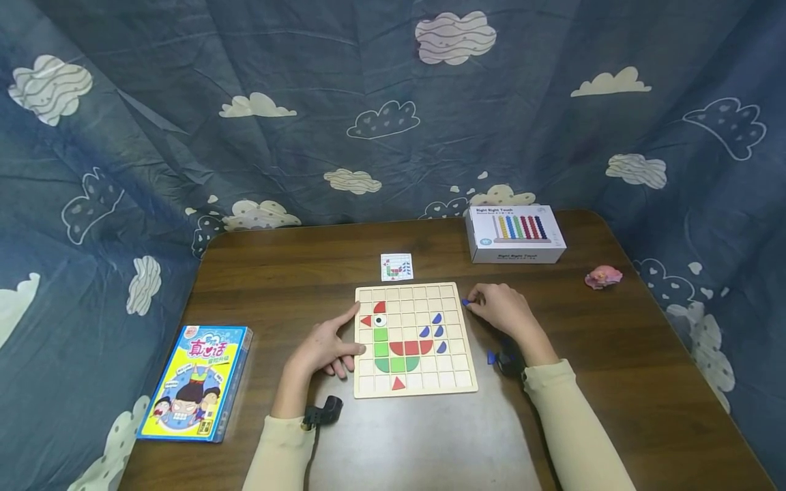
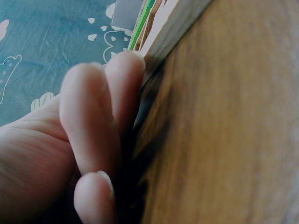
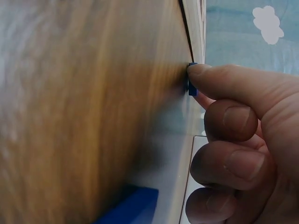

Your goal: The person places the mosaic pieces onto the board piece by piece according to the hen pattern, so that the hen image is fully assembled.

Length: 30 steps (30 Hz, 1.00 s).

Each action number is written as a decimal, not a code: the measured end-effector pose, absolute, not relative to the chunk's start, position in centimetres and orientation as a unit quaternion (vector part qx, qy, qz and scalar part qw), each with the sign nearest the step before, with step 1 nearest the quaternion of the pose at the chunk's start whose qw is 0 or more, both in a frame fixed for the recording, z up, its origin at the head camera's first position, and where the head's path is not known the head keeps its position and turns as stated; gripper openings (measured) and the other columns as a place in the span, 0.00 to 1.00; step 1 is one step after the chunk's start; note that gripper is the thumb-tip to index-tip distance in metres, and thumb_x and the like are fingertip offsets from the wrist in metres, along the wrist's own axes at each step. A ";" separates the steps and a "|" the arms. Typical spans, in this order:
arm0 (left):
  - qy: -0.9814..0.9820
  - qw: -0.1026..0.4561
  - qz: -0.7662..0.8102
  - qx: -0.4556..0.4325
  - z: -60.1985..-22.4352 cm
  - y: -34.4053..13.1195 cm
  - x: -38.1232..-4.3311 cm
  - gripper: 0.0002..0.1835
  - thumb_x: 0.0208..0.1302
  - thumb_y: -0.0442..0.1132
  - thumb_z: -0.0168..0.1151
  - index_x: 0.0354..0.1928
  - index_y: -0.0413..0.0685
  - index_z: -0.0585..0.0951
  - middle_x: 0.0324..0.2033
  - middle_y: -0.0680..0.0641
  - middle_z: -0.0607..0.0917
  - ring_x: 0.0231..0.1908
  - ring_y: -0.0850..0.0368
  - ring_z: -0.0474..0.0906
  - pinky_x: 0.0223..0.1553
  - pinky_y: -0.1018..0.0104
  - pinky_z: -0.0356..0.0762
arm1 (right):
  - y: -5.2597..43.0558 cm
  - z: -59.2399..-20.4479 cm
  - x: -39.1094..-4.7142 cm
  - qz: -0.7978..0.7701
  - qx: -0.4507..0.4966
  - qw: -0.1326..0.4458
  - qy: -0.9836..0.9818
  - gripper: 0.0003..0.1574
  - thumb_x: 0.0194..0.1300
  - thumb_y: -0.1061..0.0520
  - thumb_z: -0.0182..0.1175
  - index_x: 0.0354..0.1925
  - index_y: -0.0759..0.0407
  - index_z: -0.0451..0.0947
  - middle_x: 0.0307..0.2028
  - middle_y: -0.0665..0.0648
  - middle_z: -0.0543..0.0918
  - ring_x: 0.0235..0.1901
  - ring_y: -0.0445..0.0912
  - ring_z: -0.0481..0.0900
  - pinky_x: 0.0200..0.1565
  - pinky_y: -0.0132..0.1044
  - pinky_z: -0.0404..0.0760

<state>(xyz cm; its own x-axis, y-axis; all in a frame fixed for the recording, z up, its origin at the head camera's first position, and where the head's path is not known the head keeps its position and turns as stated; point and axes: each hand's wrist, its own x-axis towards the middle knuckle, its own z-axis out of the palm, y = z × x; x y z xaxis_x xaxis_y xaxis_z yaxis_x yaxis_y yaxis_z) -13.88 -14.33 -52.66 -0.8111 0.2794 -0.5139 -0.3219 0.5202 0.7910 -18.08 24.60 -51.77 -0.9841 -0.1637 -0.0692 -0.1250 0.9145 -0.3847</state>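
A square wooden grid board (image 1: 454, 382) lies on the table with several coloured pieces on it: red, green and blue shapes and a white eye piece (image 1: 380, 320), arranged like a bird. My left hand (image 1: 322, 349) rests at the board's left side, its thumb and forefinger spread and touching the edge, the other fingers loosely bent. Just off the board's right edge, my right hand (image 1: 500, 307) pinches a small blue piece (image 3: 193, 86) between thumb and forefinger, close over the table. Another blue piece (image 1: 491, 357) lies beside the right wrist.
Above the board lies a small picture card (image 1: 396, 266) with a similar bird. A white box (image 1: 518, 254) stands at the back right, with a pink shell-like object (image 1: 603, 277) farther right. A blue and yellow box (image 1: 193, 385) lies at the left. A cloud-patterned curtain hangs behind.
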 end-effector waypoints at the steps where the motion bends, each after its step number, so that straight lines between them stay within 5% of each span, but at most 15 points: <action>1: 0.817 0.306 0.489 -0.013 -52.7 -14.3 -13.9 0.52 0.65 0.46 0.77 0.83 0.81 0.57 0.20 0.41 0.89 0.13 0.55 0.83 0.16 0.68 0.77 | 24.6 -51.8 -18.1 -0.193 -0.075 0.048 0.977 0.11 0.69 0.51 0.72 0.43 0.57 0.89 0.34 0.53 0.90 0.29 0.45 0.78 0.30 0.40 0.75; 18: 0.816 0.304 0.491 -0.011 -52.5 -14.5 -13.9 0.52 0.64 0.45 0.77 0.83 0.81 0.57 0.20 0.41 0.88 0.13 0.54 0.83 0.16 0.68 0.77 | 22.8 -49.5 -16.0 -0.252 -0.088 0.056 0.962 0.13 0.70 0.50 0.71 0.45 0.58 0.88 0.22 0.50 0.77 0.23 0.43 0.70 0.26 0.35 0.65; 30: 0.817 0.306 0.488 -0.008 -52.6 -14.4 -13.8 0.52 0.64 0.46 0.78 0.83 0.82 0.57 0.19 0.41 0.89 0.14 0.54 0.84 0.15 0.68 0.76 | 21.8 -50.8 -15.4 -0.240 -0.096 0.074 0.963 0.11 0.68 0.51 0.73 0.41 0.58 0.88 0.22 0.50 0.79 0.23 0.42 0.71 0.26 0.35 0.65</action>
